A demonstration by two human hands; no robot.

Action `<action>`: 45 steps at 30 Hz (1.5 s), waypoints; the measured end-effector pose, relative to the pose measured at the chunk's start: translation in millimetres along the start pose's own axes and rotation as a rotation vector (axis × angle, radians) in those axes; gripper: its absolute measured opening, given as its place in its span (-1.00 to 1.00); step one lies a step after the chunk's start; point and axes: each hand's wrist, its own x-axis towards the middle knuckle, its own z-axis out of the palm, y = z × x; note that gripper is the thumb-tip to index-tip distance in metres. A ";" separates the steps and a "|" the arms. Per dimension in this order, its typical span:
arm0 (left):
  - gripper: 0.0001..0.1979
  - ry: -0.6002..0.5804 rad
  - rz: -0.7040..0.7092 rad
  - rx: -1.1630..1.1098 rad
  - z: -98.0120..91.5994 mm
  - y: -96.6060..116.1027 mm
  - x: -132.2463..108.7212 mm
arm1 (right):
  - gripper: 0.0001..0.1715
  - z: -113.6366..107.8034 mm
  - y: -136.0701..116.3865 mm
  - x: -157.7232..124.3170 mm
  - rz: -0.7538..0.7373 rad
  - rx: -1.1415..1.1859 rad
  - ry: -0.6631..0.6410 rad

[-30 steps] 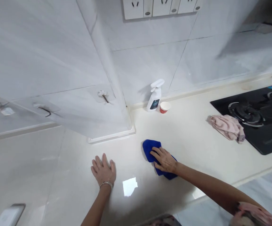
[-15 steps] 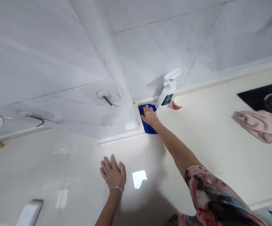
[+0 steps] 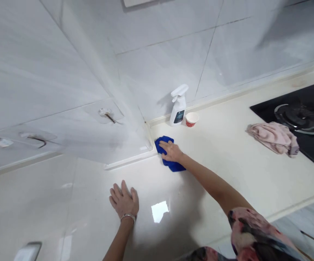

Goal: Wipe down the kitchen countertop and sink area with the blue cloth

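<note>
My right hand (image 3: 172, 151) presses on a blue cloth (image 3: 176, 166) lying on the pale countertop (image 3: 214, 152), beside the end of the low wall ledge. Its fingers rest over the cloth's upper part. My left hand (image 3: 124, 200) lies flat on the glossy counter with fingers spread, holding nothing; a bracelet circles its wrist. Beyond the cloth, a white spray bottle (image 3: 178, 108) stands upright against the tiled wall. Right of the bottle sits a small red and white paper cup (image 3: 191, 119).
A crumpled pink cloth (image 3: 273, 137) lies at the edge of the black gas stove (image 3: 312, 123) on the right. Wall hooks (image 3: 107, 115) are fixed to the tiled partition (image 3: 72, 134) at left. A white object (image 3: 28, 252) sits at the lower left.
My right hand has drawn the blue cloth back from the corner, toward me along the ledge's end. My left hand stays flat on the counter. The view has shifted, showing more of the stove.
</note>
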 end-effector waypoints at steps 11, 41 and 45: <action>-0.35 0.022 0.022 0.026 5.9 -3.4 -1.9 | -0.26 -20.7 17.3 61.0 -0.019 -0.056 -0.076; -0.35 -0.038 -0.064 -0.079 -3.6 7.7 -0.6 | -0.27 62.3 -83.7 -126.3 0.020 -0.187 0.266; -0.41 -0.076 -0.033 -0.112 -20.8 4.9 20.6 | -0.25 66.3 -81.1 -122.2 -0.023 -0.189 0.292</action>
